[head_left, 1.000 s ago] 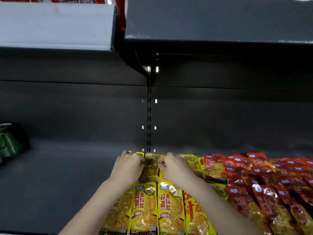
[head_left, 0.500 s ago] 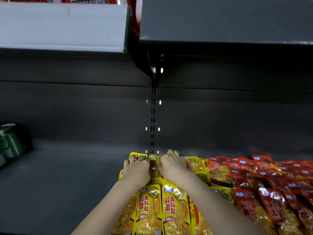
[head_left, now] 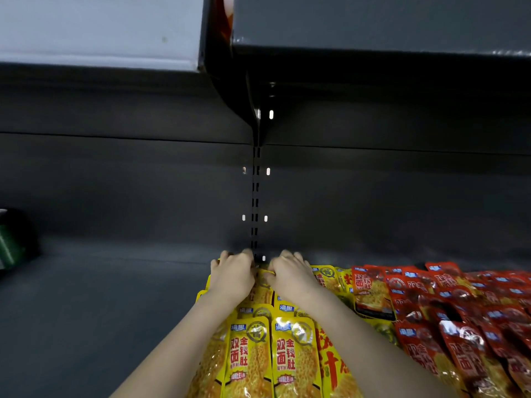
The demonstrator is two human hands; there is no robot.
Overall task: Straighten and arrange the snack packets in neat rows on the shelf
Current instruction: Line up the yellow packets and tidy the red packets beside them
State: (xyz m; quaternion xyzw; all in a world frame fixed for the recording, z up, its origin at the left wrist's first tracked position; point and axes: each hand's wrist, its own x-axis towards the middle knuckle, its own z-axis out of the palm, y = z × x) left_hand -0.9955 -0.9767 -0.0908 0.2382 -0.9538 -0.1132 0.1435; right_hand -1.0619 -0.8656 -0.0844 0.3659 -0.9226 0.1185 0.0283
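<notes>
Yellow snack packets (head_left: 293, 357) lie in overlapping rows on the dark grey shelf (head_left: 100, 311), running from the front edge toward the back wall. My left hand (head_left: 234, 274) and my right hand (head_left: 290, 275) rest palm down, side by side, on the rearmost yellow packets (head_left: 263, 291), fingers curled over their far edges near the back wall. Whether the fingers grip a packet is hidden. Red snack packets (head_left: 448, 308) lie in looser, slanted rows to the right of the yellow ones.
Green cans (head_left: 10, 248) stand at the far left of the shelf. A slotted upright (head_left: 255, 202) runs down the back wall just behind my hands. An upper shelf (head_left: 373, 24) overhangs, with a white price rail (head_left: 97, 27) at left.
Both hands have slid farther back along the yellow packets toward the back wall, pushing the rear packets with them. The camera has shifted slightly.
</notes>
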